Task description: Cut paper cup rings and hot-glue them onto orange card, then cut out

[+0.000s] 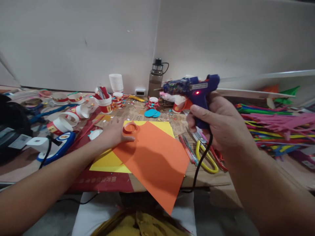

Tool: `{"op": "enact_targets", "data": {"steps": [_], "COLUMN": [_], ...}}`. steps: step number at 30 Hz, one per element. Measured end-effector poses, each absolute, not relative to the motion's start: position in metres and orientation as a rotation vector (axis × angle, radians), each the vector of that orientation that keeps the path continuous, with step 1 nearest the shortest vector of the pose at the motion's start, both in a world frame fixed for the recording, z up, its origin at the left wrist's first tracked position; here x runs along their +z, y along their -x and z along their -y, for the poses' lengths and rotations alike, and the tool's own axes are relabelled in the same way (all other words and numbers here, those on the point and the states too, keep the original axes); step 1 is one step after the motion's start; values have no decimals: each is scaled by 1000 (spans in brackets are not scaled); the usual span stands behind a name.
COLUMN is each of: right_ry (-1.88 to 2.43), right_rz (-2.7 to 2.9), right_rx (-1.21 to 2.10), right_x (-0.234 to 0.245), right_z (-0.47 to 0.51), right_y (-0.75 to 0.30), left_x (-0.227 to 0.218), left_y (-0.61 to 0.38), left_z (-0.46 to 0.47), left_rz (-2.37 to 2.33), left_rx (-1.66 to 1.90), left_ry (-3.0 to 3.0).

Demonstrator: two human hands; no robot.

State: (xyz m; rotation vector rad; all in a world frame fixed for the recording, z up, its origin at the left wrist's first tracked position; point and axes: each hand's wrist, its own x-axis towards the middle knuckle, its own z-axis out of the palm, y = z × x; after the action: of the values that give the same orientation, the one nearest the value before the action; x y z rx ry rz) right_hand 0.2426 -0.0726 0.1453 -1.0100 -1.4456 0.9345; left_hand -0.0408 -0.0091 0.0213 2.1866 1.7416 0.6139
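My right hand [216, 118] grips a blue hot glue gun [200, 88] by its handle, raised above the table. The gun's nozzle points left, a red light glows on its side, and a clear glue stick [265, 75] juts from its back. A small ring cut from a paper cup [130, 128] stands on a sheet of orange paper [157, 157]. Beside that ring my left hand [114, 132] lies with fingers apart, the thumb stretched along its near side; whether they touch is unclear. Under the orange sheet lies yellow paper [108, 164].
Yellow-handled scissors [206, 160] and pens [188, 149] lie right of the paper. Several pipe cleaners [283, 127] are heaped farther right. Behind stand a water bottle [155, 80], stacked paper cups [116, 82] and blue paper discs [152, 113]. Cut cup rings [60, 125] lie left. The gun's black cord [200, 164] hangs down.
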Motion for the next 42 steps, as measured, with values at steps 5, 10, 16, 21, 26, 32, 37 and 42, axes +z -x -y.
{"op": "enact_targets", "data": {"steps": [5, 10, 16, 21, 26, 32, 37, 42], "right_ry": [1002, 1064, 1165, 1196, 1268, 1347, 1396, 1364], "right_rz": [1567, 1675, 1796, 1870, 1970, 2002, 2046, 2123], "right_rx": [953, 894, 776, 732, 634, 664, 637, 568], "right_x": [120, 94, 76, 63, 55, 42, 40, 38], "right_z": [53, 32, 20, 17, 19, 18, 17, 16], "right_y": [-217, -203, -202, -201, -199, -201, -200, -197], "left_x": [26, 17, 14, 8, 4, 2, 3, 6], "left_y": [50, 49, 44, 44, 47, 52, 50, 48], "left_z": [-9, -13, -13, -16, -20, -23, -22, -19], "left_rz": [-1549, -1340, -1272, -1265, -1186, -1082, -1167, -1276], "left_rx": [802, 1072, 1166, 1184, 1104, 972, 924, 912], "left_ry": [-2109, -1920, -1785, -1795, -1712, -1695, -1839, -1937]}}
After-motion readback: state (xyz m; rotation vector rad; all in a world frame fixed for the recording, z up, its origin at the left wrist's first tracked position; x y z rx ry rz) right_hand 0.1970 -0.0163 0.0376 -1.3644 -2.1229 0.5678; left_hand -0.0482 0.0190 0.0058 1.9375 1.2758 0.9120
